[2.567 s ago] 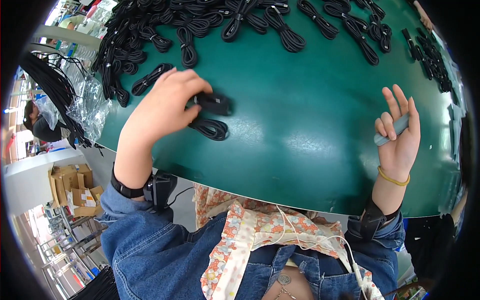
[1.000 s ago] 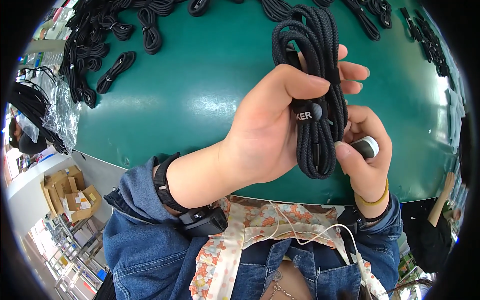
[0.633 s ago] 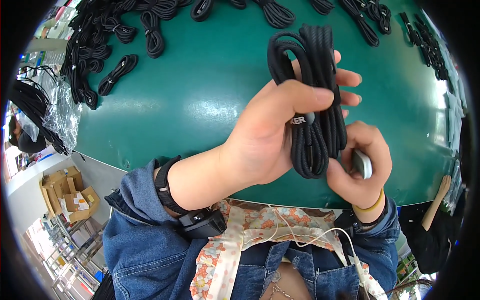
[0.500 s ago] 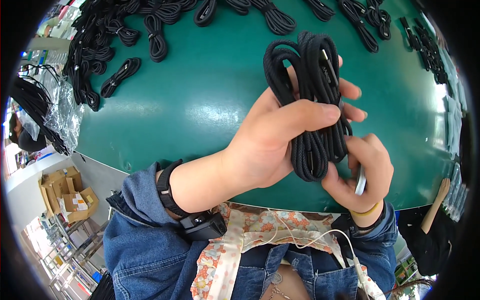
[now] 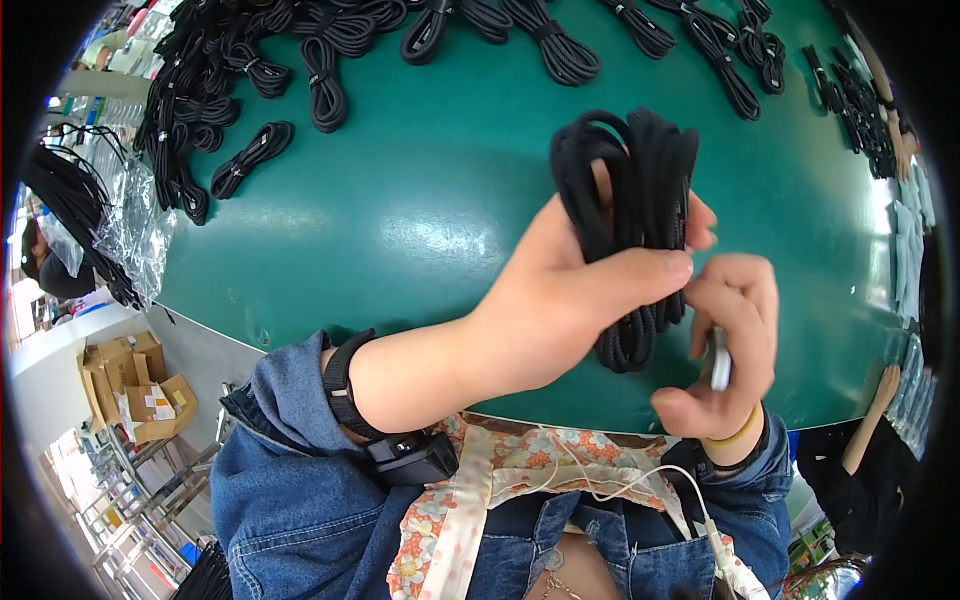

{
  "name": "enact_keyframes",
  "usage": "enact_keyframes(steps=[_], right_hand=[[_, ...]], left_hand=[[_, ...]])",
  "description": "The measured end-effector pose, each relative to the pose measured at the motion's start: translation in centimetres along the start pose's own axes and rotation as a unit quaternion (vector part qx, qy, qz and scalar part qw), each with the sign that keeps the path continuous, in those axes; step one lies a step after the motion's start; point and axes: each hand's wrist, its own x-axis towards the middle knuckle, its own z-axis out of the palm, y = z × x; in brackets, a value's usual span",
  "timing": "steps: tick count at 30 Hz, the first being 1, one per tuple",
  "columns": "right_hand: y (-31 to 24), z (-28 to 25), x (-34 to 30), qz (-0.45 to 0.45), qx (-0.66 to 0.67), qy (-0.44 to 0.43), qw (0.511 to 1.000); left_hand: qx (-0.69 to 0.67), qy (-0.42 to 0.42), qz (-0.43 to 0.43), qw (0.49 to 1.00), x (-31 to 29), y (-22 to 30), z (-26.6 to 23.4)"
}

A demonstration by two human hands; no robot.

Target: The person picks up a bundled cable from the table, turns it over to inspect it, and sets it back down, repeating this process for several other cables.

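Note:
A coiled bundle of black braided cable [image 5: 640,170] stands upright above the table, its loops folded side by side. My left hand [image 5: 585,285] is closed around its middle, thumb across the front and fingertips showing on the far side. The loops look slightly blurred. My right hand [image 5: 735,340] is at the bundle's lower right, its forefinger near my left thumb and its own thumb apart from the cable. A small flat silvery-white piece [image 5: 720,368] sits in the curled fingers of that hand; its kind is unclear.
Several black cable bundles [image 5: 325,90] lie along the far and left parts of the green table [image 5: 420,230]. Clear plastic bags [image 5: 135,220] and loose black cables hang at the left edge. Cardboard boxes [image 5: 150,390] are below left. Another person's arm [image 5: 872,420] shows at the right.
My left hand has lowered and turned the cable bundle slightly. My right thumb has come away from its lower end, while the silvery piece stays in that hand.

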Motion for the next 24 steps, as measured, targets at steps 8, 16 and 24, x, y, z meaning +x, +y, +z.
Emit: enact_keyframes(steps=[8,16,24], right_hand=[[1.5,1.1,-0.5,0.2,0.033,-0.01,0.979],[7.0,-7.1,0.7,0.151,-0.473,0.27,0.825],[5.3,-3.1,1.4,0.074,-0.395,0.224,0.888]], left_hand=[[0.057,0.002,-0.012,0.998,-0.4,-1.8,0.6],[0.386,0.177,0.107,0.899,2.6,0.9,-2.0],[0.728,0.06,0.092,0.677,1.4,2.2,-1.9]])
